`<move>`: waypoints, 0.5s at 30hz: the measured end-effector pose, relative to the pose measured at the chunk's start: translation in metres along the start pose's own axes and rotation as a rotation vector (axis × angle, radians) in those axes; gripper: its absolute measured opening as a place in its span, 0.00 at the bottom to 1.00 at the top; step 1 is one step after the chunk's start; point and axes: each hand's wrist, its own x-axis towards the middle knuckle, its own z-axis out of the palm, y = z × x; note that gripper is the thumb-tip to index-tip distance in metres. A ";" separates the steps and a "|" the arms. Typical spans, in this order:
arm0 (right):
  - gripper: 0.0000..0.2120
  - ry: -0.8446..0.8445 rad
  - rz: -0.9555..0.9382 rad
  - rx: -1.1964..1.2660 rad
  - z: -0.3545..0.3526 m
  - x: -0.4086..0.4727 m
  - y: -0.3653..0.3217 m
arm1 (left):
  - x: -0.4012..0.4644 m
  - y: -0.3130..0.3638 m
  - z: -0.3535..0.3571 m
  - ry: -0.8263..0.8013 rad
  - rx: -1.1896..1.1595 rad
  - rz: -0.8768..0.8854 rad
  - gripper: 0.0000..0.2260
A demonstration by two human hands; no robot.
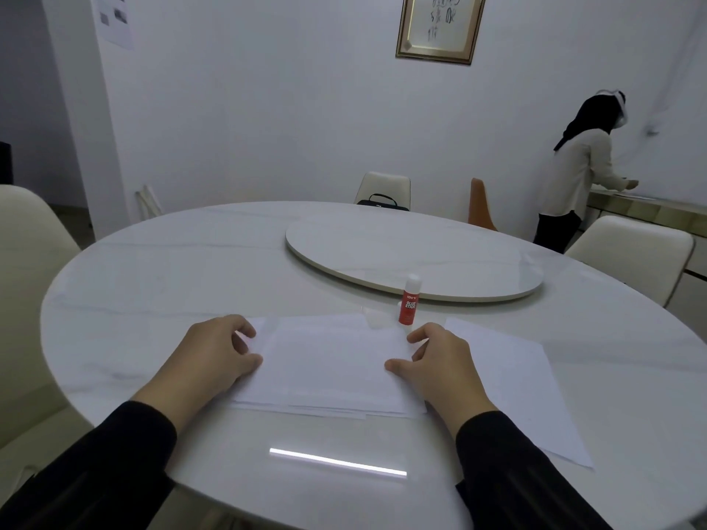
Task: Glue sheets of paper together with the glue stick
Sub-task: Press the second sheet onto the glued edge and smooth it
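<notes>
Landmark: the stack of paper sheets (329,361), lying flat on the round white worktop (160,285) near its near edge.

Left hand (214,357) sits on the stack's left edge, fingers curled down, fingertips and thumb touching paper. Right hand (440,361) mirrors it on the stack's right edge, thumb pressed on the top sheet, fingers curled at the far right corner. Can't tell whether either hand is pinching the sheets or just pressing them down. Both arms in black sleeves.

Stack edges are not flush: lower sheets stick out along the near edge and at the far left corner.

Glue stick (409,300) stands upright just beyond the stack's far right corner, red body, white cap on, apart from the right hand. A small clear or whitish item lies just left of it at the stack's far edge; can't identify it.

A separate single sheet (528,384) lies flat to the right of the stack, angled, partly under the right wrist.

Lazy Susan (413,258) is beyond the stack, centre of the worktop. Chairs around the far side, a black bag (380,202) on one. Another person (574,174) stands far right of the stack, at a side counter by the wall. Framed calligraphy (440,24) on the wall beyond.
</notes>
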 end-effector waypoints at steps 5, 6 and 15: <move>0.22 0.073 -0.090 -0.122 -0.002 -0.004 -0.001 | -0.002 0.006 0.006 -0.057 0.240 0.101 0.06; 0.19 0.122 -0.142 -0.110 -0.004 -0.005 -0.003 | -0.002 0.007 0.008 -0.042 0.278 0.123 0.07; 0.35 -0.371 -0.423 -0.524 0.030 -0.002 -0.025 | 0.007 0.034 0.047 -0.384 0.447 0.418 0.27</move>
